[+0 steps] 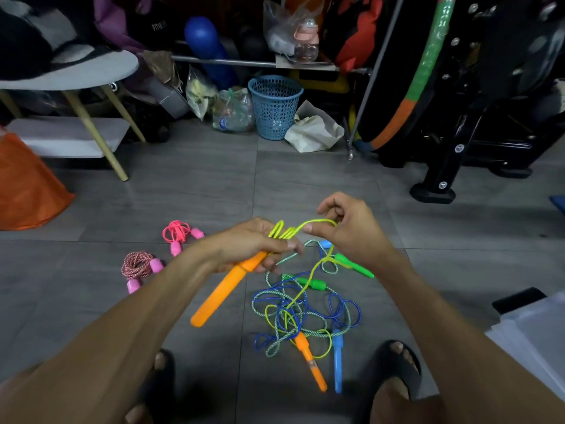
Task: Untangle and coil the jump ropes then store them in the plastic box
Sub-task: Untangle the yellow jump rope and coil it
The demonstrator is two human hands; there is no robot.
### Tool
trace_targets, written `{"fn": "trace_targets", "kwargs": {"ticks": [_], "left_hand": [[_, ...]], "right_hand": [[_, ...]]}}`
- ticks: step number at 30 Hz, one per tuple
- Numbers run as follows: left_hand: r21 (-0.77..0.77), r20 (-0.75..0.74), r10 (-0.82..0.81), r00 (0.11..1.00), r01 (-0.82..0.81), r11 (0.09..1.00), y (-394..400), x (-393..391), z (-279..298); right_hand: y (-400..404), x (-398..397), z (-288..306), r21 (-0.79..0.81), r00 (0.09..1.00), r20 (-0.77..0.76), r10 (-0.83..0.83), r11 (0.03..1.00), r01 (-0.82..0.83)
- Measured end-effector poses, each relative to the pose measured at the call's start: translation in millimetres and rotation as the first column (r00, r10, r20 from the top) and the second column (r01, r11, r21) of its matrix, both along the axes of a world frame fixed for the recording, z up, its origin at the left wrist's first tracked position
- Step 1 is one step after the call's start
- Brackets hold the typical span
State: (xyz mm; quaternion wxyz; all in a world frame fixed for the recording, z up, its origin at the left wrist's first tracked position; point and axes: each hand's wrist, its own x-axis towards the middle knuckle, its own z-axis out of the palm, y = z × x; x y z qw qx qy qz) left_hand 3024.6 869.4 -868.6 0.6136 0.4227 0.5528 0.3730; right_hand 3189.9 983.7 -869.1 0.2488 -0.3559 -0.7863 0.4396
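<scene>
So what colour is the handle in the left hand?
Orange handle, gripped by the left hand; seen in the head view.

Left hand covers the top end of the orange handle and the base of the yellow cord loops; how many loops sit in the grip can't be told. Right hand fingertips hide where the cord is pinched. In the tangle, which cord passes over which is unclear. White box or lid cut off at right edge. Orange bag cut at left edge. Both sandals partly behind the forearms.
</scene>
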Motion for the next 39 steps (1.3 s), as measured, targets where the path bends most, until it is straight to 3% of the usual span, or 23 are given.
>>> {"fn": "trace_targets", "kwargs": {"ticks": [3,6,12,14,17,24,27,31,35,39], "left_hand": [[0.023,0.219,-0.055,0.974,0.051,0.998,-6,-10,8],[0.114,0.434,-0.027,0.901,-0.025,0.993,-9,-21,8],[0.12,0.568,0.145,0.81,-0.256,0.959,-13,-32,14],[0.054,0.556,0.252,0.792,-0.337,0.94,-13,-30,14],[-0.063,0.519,0.411,0.749,-0.447,0.892,-9,-34,11],[-0.193,0.365,0.551,0.75,-0.518,0.833,-6,-34,0],[-0.198,0.352,0.569,0.744,-0.535,0.822,-5,-35,-2],[-0.191,0.355,0.568,0.743,-0.536,0.822,-4,-33,-2],[-0.19,0.543,0.502,0.673,-0.485,0.854,-7,-36,0],[-0.024,0.689,0.281,0.668,-0.367,0.93,-12,-35,1]], "right_hand": [[6,0,-3,-0.081,0.998,0.023,0.058,0.995,-0.056],[13,3,-5,-0.16,0.996,0.034,0.087,0.984,-0.08],[29,17,-29,-0.058,0.95,0.312,-0.004,0.998,0.023],[28,16,-24,-0.162,0.979,0.196,-0.055,0.983,0.088],[21,10,-3,-0.574,0.97,-0.192,-0.15,0.819,0.013],[25,15,7,-0.63,0.928,-0.295,-0.227,0.777,-0.01],[24,17,-1,-0.463,0.989,-0.008,-0.145,0.877,0.125],[18,11,-2,-0.331,1.0,0.012,-0.026,0.943,0.029],[13,6,-8,-0.02,0.964,0.259,0.063,0.998,-0.06],[8,-2,-16,0.059,0.932,0.354,0.079,0.993,-0.106]]}}
